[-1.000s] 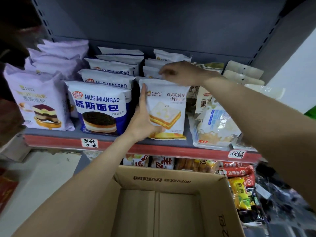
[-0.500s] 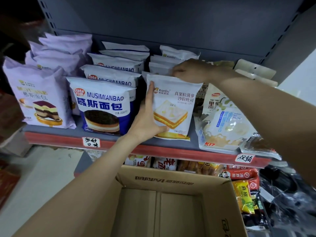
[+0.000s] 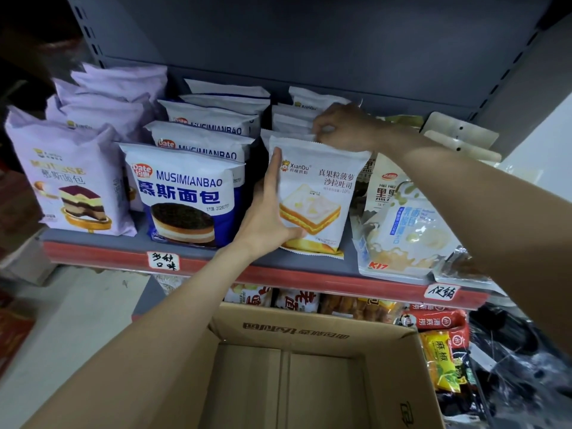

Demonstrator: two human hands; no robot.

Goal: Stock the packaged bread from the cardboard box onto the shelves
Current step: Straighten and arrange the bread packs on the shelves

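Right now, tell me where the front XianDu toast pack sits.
In the head view, the XianDu toast pack stands at the shelf's front edge, centre-right, between the blue Musimianbao pack and the K17 milk-bread pack, held by both hands.

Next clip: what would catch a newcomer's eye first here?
Both hands meet on the white XianDu bread pack at the shelf's middle: the left hand holds its left edge, the right hand pinches its top. Left of it stands a blue Musimianbao pack; below, the cardboard box shows a bare bottom.
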